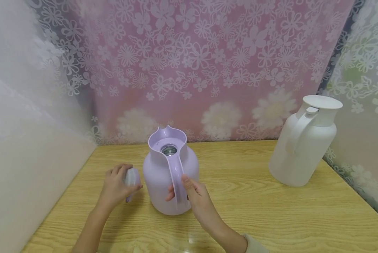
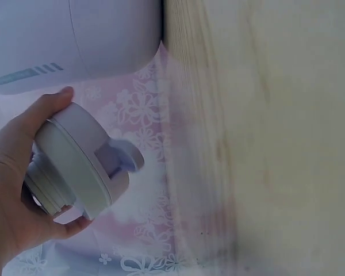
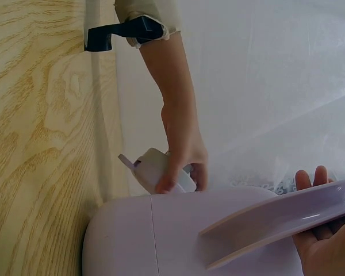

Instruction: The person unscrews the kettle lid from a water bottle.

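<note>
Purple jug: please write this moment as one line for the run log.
purple jug: uncovered, on table | left hand: holds lid | right hand: grips handle | white jug: untouched

The left forearm (image 1: 94, 223) reaches in from the near left, slanting right toward the far side, and the left hand (image 1: 115, 184) grips between bent fingers and a thumb set apart, pointing right. The right forearm (image 1: 228, 234) slants far and left; the right hand (image 1: 202, 203) grips with curled fingers, thumb pointing far.
</note>
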